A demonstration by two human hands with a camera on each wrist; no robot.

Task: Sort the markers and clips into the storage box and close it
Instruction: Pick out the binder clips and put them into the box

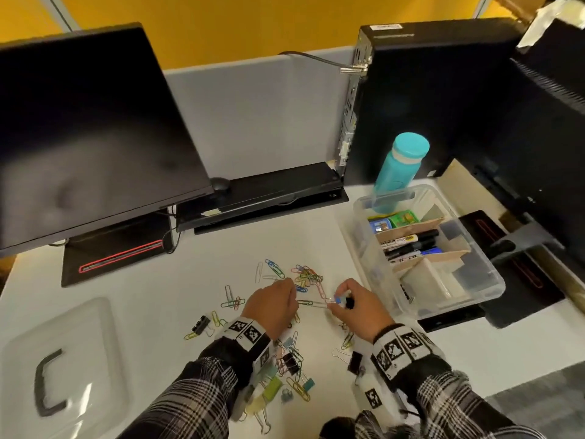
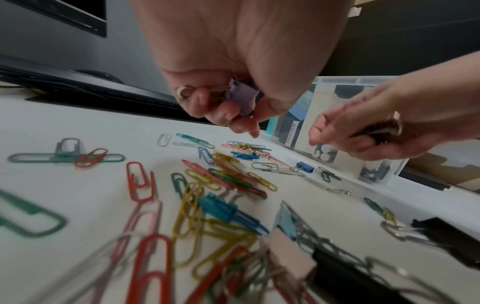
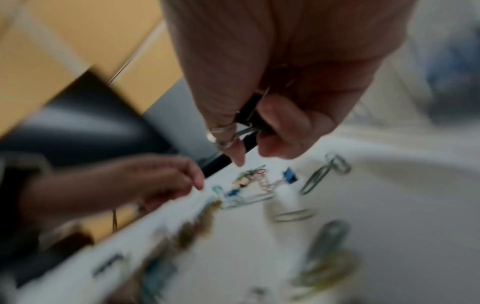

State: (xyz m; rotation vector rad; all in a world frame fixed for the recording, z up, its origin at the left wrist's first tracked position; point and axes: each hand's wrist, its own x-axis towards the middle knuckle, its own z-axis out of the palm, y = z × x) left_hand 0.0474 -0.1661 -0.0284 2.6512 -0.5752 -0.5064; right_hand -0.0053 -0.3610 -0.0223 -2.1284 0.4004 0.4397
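Dozens of light, stiff, slippery clips (image 1: 304, 280) lie loose at 9 o'clock of the storage box (image 1: 474, 299); left hand (image 1: 272, 307) pinches a lilac binder clip (image 2: 241, 96), right hand (image 1: 357, 307) grips black ones (image 3: 249, 111); best pinched at bodies.

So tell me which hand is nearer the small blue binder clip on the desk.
Right. The right hand hovers just above the blue binder clip; the left hand is farther off on its left.
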